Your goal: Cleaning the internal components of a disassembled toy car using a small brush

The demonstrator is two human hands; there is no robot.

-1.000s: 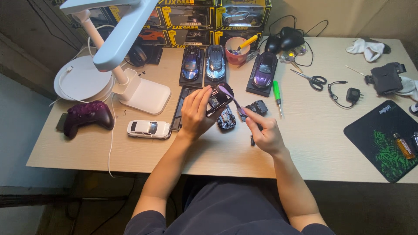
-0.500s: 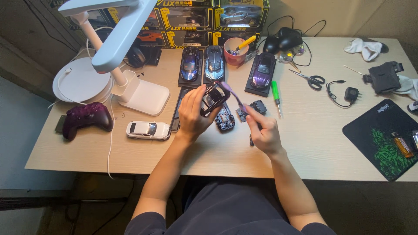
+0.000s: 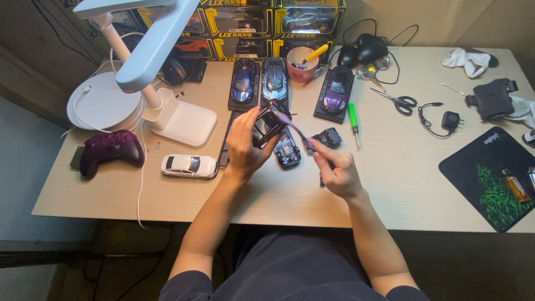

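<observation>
The left hand is up over the middle of the table, with its fingers wrapped around a small dark toy car part. The right hand is just beside it, nearer the front edge, with its fingers pinched on a thin purple tool whose tip touches the part. Under the hands lies an open toy car bottom, and a small black piece sits next to it.

A white toy car sits to the left, near the front edge, close to a purple game controller. A big white lamp fills the back left corner. A green screwdriver and scissors lie to the right. There is bare table between the scissors and the front edge. A black mat sits by the right edge.
</observation>
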